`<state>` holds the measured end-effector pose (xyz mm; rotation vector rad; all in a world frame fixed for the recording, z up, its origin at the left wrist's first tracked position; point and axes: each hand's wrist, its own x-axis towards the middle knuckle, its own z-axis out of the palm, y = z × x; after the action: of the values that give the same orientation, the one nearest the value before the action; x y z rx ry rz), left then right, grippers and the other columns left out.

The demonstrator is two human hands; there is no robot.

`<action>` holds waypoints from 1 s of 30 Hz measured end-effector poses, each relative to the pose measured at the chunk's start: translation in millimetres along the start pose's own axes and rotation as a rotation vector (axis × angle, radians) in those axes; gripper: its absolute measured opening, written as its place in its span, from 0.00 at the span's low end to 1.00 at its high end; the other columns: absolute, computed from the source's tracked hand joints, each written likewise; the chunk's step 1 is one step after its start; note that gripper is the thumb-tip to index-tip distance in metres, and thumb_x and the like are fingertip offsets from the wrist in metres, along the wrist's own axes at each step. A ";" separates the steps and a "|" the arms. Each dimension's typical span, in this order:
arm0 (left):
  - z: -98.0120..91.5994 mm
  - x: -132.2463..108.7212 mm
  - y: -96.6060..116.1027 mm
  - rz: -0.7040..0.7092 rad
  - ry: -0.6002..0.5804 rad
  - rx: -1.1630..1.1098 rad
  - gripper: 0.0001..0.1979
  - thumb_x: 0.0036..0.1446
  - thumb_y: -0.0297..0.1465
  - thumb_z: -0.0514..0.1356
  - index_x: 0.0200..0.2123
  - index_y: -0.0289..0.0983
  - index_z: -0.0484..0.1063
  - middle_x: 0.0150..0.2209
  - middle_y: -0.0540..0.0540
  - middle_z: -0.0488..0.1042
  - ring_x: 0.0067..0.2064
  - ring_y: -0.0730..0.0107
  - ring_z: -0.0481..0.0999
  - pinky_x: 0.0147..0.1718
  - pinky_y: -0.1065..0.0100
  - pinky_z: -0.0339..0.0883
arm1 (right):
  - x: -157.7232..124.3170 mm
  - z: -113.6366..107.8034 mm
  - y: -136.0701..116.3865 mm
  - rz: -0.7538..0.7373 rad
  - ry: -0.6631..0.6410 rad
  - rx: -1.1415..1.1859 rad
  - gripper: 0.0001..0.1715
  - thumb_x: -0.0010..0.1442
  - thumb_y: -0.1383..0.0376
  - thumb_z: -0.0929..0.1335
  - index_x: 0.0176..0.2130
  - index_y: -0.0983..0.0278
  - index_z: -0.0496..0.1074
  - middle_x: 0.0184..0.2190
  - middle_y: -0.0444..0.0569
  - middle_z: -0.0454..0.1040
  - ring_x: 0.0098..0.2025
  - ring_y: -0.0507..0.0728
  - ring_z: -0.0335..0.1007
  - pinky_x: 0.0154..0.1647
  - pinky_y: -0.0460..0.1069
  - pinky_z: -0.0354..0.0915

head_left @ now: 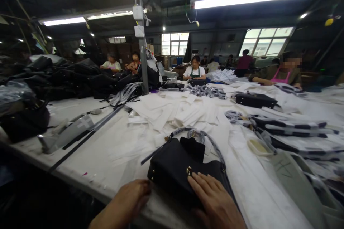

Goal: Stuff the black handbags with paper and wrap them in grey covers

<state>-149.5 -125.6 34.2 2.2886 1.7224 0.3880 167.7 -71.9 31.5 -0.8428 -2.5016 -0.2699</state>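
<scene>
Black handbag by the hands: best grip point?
Probably the body, from the near side, with both hands: the left hand at the left end of the black handbag, the right hand flat on top. The loose strap looping behind would likely let it swing.

The person's two bare hands sit low in the view, close together. The left hand (129, 198) lies near 7 o'clock, loosely curled, its knuckles up and its fingertips turned toward 3 o'clock. The left forearm (106, 220) runs out past the bottom edge. The right hand (215, 198) lies near 5 o'clock, flat and open, palm down. Its fingers (199, 182) are extended and slightly spread, pointing toward 11 o'clock. The right wrist (235, 222) is cut off by the bottom edge.
</scene>
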 end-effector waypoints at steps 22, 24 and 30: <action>17.8 55.5 57.1 0.269 0.029 0.197 0.44 0.57 0.51 0.65 0.68 0.35 0.54 0.67 0.34 0.61 0.69 0.47 0.58 0.66 0.40 0.47 | 94.3 -27.0 53.4 0.214 -0.658 0.562 0.14 0.62 0.68 0.66 0.43 0.60 0.81 0.38 0.48 0.82 0.40 0.57 0.78 0.43 0.47 0.68; 17.8 56.9 56.4 0.274 0.027 0.188 0.44 0.58 0.51 0.64 0.68 0.35 0.53 0.67 0.34 0.61 0.68 0.47 0.58 0.66 0.39 0.47 | 104.8 -24.3 53.7 0.222 -0.718 0.490 0.13 0.59 0.70 0.68 0.40 0.60 0.81 0.34 0.47 0.82 0.36 0.56 0.78 0.38 0.46 0.67; 40.6 59.7 40.0 0.350 0.153 0.223 0.43 0.59 0.53 0.61 0.68 0.35 0.54 0.64 0.35 0.66 0.66 0.49 0.63 0.65 0.42 0.49 | 116.7 -14.6 62.8 0.040 -0.837 0.405 0.09 0.53 0.73 0.72 0.33 0.61 0.81 0.30 0.45 0.81 0.32 0.54 0.76 0.32 0.43 0.62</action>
<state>-83.3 -80.5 14.2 2.8005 1.4905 0.4685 130.8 33.1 104.8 -0.9534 -3.0996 0.7324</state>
